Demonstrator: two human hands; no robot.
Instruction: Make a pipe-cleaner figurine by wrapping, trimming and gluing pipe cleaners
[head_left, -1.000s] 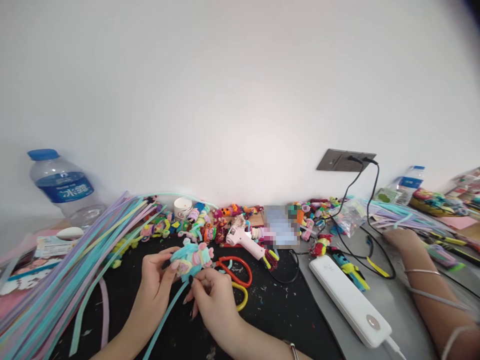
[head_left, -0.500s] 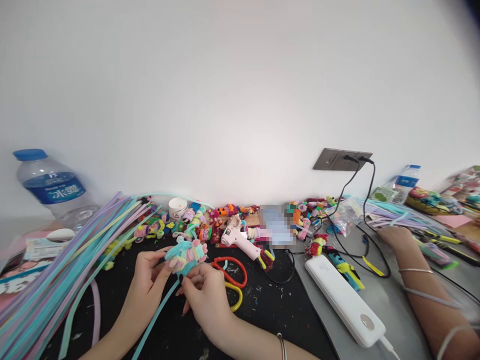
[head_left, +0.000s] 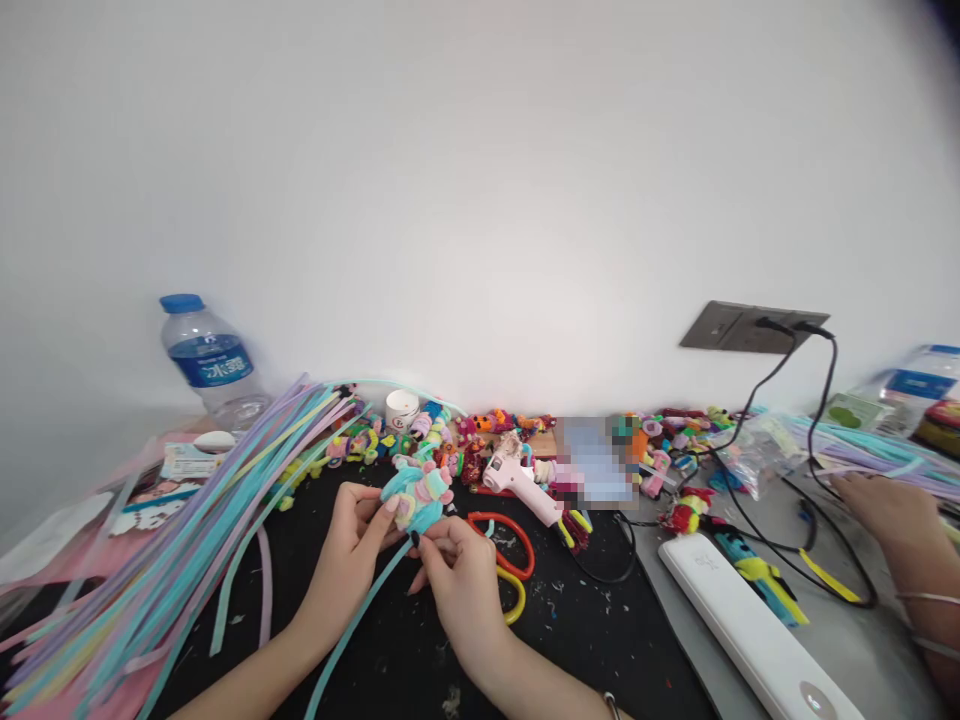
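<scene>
My left hand is closed round the left side of a small pipe-cleaner figure in turquoise, pink and yellow. My right hand pinches at the figure's lower edge, where a long turquoise pipe cleaner hangs down toward me. Just right of my right hand lie scissors with one red and one yellow handle loop. Behind them a pink glue gun rests on the black mat.
Left is a big bundle of pastel pipe cleaners, with a water bottle behind. Small colourful figures and a paper cup line the wall. Right are a white power bank, black cables and another person's hand.
The view has turned to the left, so everything sits further right. Both my hands keep the pipe-cleaner figure between them, with little change in grip.
</scene>
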